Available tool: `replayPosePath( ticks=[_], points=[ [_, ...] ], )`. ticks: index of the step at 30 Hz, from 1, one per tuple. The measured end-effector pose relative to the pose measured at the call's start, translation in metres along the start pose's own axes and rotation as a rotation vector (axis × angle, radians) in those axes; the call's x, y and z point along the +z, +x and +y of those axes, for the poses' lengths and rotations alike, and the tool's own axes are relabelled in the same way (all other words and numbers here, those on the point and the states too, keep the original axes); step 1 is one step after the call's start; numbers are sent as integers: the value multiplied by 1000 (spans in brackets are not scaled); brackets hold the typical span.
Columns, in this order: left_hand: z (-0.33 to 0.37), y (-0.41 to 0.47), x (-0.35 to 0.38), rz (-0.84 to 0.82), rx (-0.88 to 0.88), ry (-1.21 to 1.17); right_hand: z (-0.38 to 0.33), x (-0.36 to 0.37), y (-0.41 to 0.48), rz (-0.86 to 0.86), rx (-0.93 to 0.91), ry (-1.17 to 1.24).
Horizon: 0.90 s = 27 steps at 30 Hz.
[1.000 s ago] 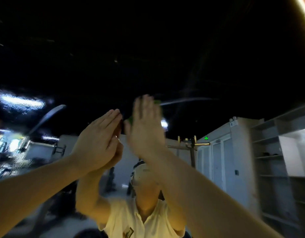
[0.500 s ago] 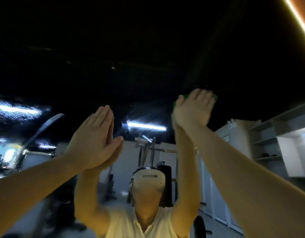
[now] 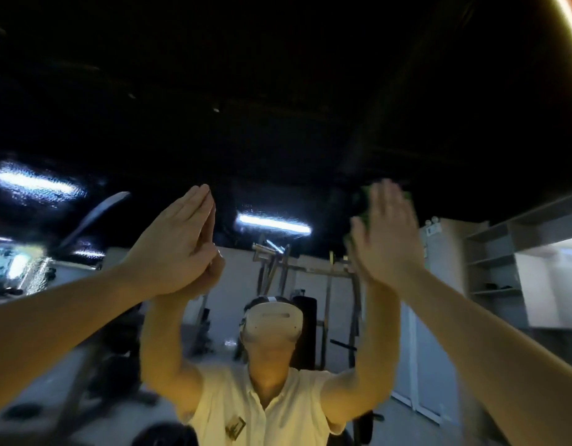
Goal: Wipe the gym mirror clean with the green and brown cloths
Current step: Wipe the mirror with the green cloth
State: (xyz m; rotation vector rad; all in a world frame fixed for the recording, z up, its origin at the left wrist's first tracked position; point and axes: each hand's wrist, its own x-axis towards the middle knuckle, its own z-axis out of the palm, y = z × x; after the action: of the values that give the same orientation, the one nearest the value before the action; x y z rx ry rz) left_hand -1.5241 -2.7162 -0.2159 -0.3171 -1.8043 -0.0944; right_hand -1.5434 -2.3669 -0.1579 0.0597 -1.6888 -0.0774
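Note:
The gym mirror [image 3: 278, 123] fills the view, its upper part dark, with my own reflection in a pale shirt low in the middle. My right hand [image 3: 387, 239] lies flat against the glass, right of centre, pressing the green cloth [image 3: 362, 206]; only green edges show past the fingers and thumb. My left hand [image 3: 172, 249] is flat on the glass left of centre, fingers together, meeting its reflection. Whatever lies under that palm is hidden, and no brown cloth is visible.
The mirror reflects a weight rack [image 3: 310, 272], ceiling strip lights [image 3: 273, 223], grey shelving [image 3: 497, 262] on the right and exercise machines [image 3: 17, 272] on the left. A lit strip [image 3: 567, 14] runs along the top right corner.
My right hand has swept the green cloth from the middle of the glass out to the right, rising and then dropping a little. My left hand has barely moved.

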Motion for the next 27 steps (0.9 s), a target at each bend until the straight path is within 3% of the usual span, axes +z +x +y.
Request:
replayPosePath(
  ticks=[3,6,11,13,15,17,23,25,27],
  points=[
    [-1,1,1,-22,4,23,10,-3,6,-59,324,87],
    [0,2,3,-26,15,30,-50,-5,2,-67,352,77],
    [1,-8,-10,1,-11,-30,-166,-4,-42,-39,-215,103],
    [0,-21,-11,99,-34,-56,-180,-1,-71,-94,-509,115],
    [3,-33,-8,139,-71,-50,-159,1,-85,-109,-652,88],
    [9,-39,-3,103,-50,1,-116,3,-82,-90,-566,65],
    [18,-42,10,-16,-27,173,33,0,-61,-69,120,8],
    [17,-41,11,-19,-13,201,32,2,-52,-77,324,64],
    [14,-42,11,-29,2,207,-4,0,-39,-70,404,104]
  ],
)
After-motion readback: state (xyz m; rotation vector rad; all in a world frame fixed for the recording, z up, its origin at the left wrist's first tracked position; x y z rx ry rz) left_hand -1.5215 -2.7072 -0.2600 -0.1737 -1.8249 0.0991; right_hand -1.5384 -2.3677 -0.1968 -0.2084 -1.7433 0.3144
